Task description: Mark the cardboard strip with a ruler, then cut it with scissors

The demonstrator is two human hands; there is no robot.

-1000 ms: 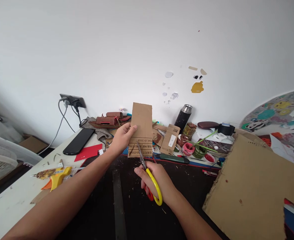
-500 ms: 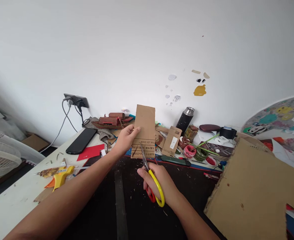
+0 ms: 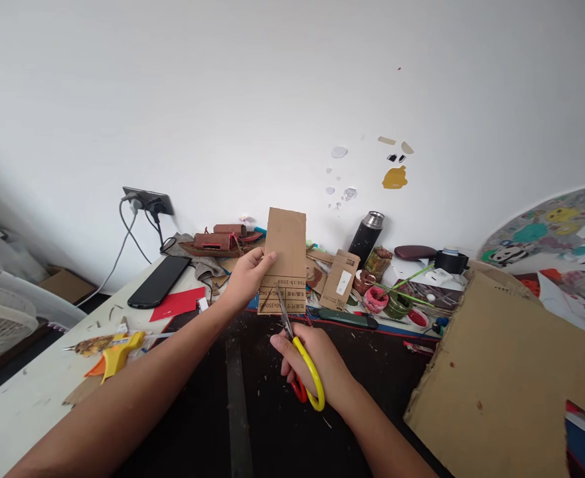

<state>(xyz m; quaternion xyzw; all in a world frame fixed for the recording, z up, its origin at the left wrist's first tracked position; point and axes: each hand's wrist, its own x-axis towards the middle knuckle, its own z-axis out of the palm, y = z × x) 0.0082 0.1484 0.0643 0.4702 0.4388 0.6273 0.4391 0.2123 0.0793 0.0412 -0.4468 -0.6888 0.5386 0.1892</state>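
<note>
Left hand [image 3: 246, 277], middle of the frame: closed, pinching the left edge of a brown cardboard piece [image 3: 286, 242], thumb flat on the near face. The piece stands nearly upright at the centre, plain above, with a band of dark print across its lower end.

Right hand [image 3: 317, 358], just below and to the right: wrapped round a pair of scissors [image 3: 313, 373], one handle loop yellow, the other red. The blades point up and slightly left, over the printed end of the cardboard — we cannot tell from here how far they bite into it.

Beneath the hands we note a dark mat [image 3: 187, 425] with pale scraps scattered on it, and a long flat strip [image 3: 237, 398] running down to the bottom edge of the frame.

Just right of the cardboard: a small cardboard box [image 3: 339, 282] with a white label, and a dark green cutter [image 3: 349, 318] lying below it. Further right we count a pink-rimmed jar [image 3: 376, 300] and a green jar [image 3: 398, 304], with a black flask [image 3: 366, 239] leaning behind.

Left of centre, a brown model boat [image 3: 217, 243]; then a black phone [image 3: 159, 282] beside some red paper [image 3: 178, 303]. A yellow glue gun [image 3: 115, 352] lies lower left on the white table [image 3: 13, 405].

At the lower right we see a large cardboard sheet [image 3: 496, 372] — its left edge rough. At the left edge of the frame, part of a white fan [image 3: 3, 325].
</note>
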